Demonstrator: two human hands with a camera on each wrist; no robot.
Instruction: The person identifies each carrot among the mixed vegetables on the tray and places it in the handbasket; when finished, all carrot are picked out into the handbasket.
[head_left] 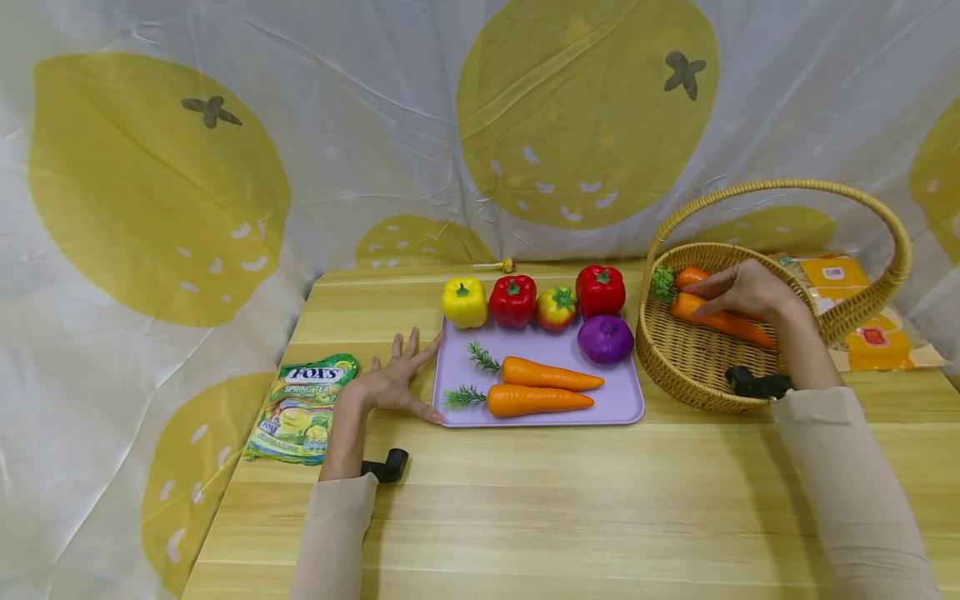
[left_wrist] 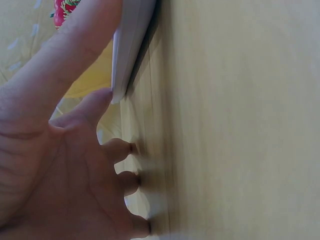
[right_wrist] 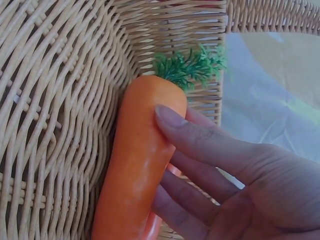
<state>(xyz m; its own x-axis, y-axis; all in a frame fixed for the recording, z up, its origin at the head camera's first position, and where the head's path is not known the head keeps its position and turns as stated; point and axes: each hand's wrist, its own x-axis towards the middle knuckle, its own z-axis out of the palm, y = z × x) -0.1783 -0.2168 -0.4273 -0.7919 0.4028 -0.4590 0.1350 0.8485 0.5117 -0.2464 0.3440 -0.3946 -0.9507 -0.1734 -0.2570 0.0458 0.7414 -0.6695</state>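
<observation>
My left hand (head_left: 390, 379) is spread wide at the left edge of a lilac tray (head_left: 540, 417), thumb and index finger touching its rim. In the left wrist view the other fingertips rest on the table. Two carrots with green tops lie on the tray, the front carrot (head_left: 540, 401) below the back carrot (head_left: 551, 373). My right hand (head_left: 750, 292) reaches into a wicker basket (head_left: 671, 379) and holds a carrot (right_wrist: 137, 160), thumb on its near side, fingers behind it. Another carrot (head_left: 692, 277) lies beside it, partly hidden by the hand.
Along the tray's back are a yellow pepper (head_left: 464, 303), two red peppers, a red-yellow fruit (head_left: 557, 309) and a purple onion (head_left: 605, 340). A candy bag (head_left: 303, 408) lies left, a lollipop (head_left: 507, 265) behind. Orange packaging (head_left: 873, 333) sits beyond the basket, whose handle (head_left: 780, 185) arches high.
</observation>
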